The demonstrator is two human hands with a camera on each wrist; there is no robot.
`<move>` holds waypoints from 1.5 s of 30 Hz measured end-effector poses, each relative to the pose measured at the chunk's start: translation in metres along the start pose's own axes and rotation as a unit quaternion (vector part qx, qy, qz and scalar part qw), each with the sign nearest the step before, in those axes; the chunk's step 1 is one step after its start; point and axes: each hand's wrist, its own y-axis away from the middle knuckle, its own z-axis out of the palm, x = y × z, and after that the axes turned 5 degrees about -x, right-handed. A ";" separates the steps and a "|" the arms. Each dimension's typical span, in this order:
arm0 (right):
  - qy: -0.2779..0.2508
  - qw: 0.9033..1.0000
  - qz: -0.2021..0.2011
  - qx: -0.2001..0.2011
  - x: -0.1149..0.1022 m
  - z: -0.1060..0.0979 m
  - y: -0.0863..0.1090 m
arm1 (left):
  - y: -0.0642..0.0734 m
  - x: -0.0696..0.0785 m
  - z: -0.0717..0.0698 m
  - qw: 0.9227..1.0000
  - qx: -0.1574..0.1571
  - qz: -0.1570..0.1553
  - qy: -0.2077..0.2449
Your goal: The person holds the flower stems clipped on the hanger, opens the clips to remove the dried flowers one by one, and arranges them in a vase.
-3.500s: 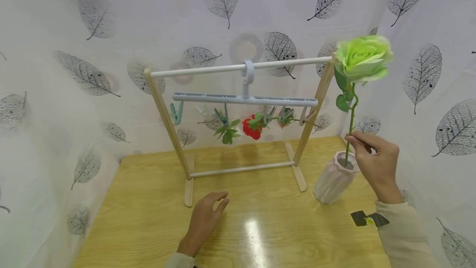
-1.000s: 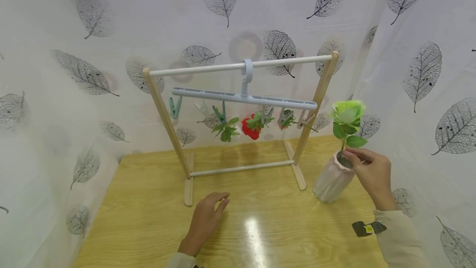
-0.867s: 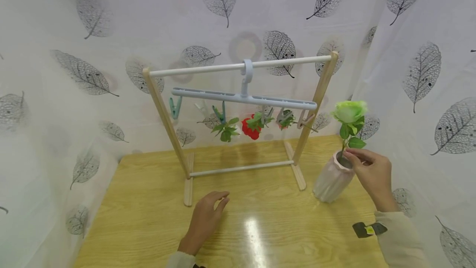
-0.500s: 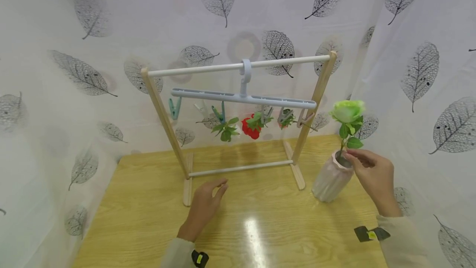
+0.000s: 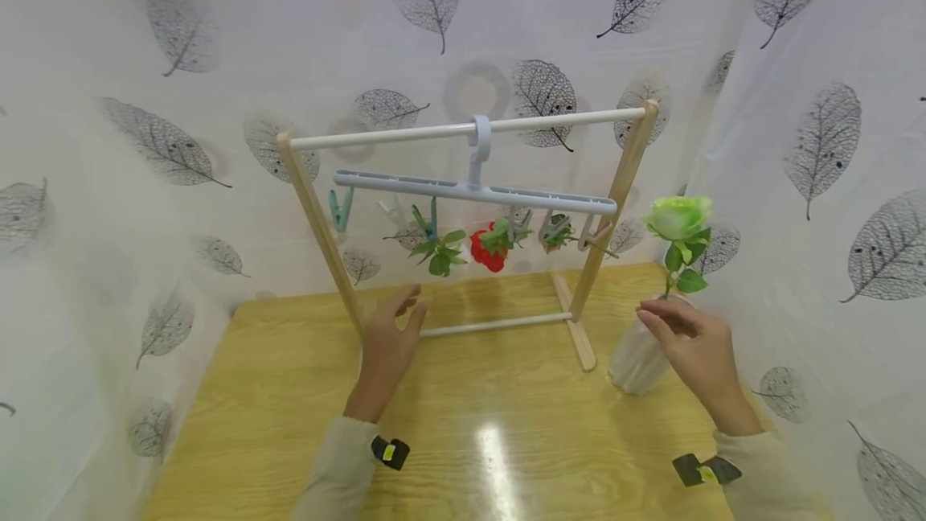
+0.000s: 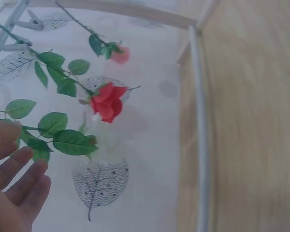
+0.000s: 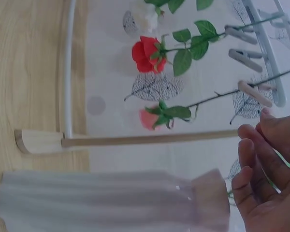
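Observation:
A green artificial rose (image 5: 678, 219) stands in the pale pink ribbed vase (image 5: 635, 356) at the table's right. My right hand (image 5: 690, 352) is in front of the vase mouth, fingers loosely bent and holding nothing. On the drying rack, a light blue clip hanger (image 5: 538, 199) carries roses hanging head down: a red rose (image 7: 146, 54), a pink rose (image 7: 150, 118) and a white rose (image 7: 145, 18). My left hand (image 5: 387, 348) is raised by the rack's left post, fingers spread and empty. In the left wrist view its fingers overlap the white rose's leaves (image 6: 73, 141).
The wooden rack (image 5: 628, 167) has a white top rod (image 5: 391, 136) and a low crossbar (image 5: 499, 324). A teal clothespin (image 5: 341, 210) hangs at the hanger's left end with no flower. Leaf-print curtain (image 5: 325, 22) surrounds the wood-grain table (image 5: 434, 457).
The green rose went down into the vase, and my right hand let go of its stem and moved left and toward me. My left hand rose from the table toward the rack.

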 end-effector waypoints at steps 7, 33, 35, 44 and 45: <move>-0.042 0.998 0.009 -0.039 -0.006 0.023 0.000 | -0.026 0.007 -0.005 0.999 0.028 -0.012 0.014; -0.103 0.988 -0.006 -0.111 -0.029 0.095 -0.013 | -0.071 0.002 0.002 0.994 -0.003 -0.086 0.068; -0.102 0.988 -0.013 -0.114 -0.032 0.100 -0.015 | -0.074 0.003 0.002 0.993 -0.017 -0.082 0.079; -0.119 0.983 -0.018 -0.135 -0.046 0.119 -0.026 | -0.084 0.002 0.003 0.989 -0.041 -0.091 0.107; -0.121 0.983 -0.018 -0.137 -0.046 0.120 -0.027 | -0.086 0.001 0.003 0.990 -0.040 -0.082 0.109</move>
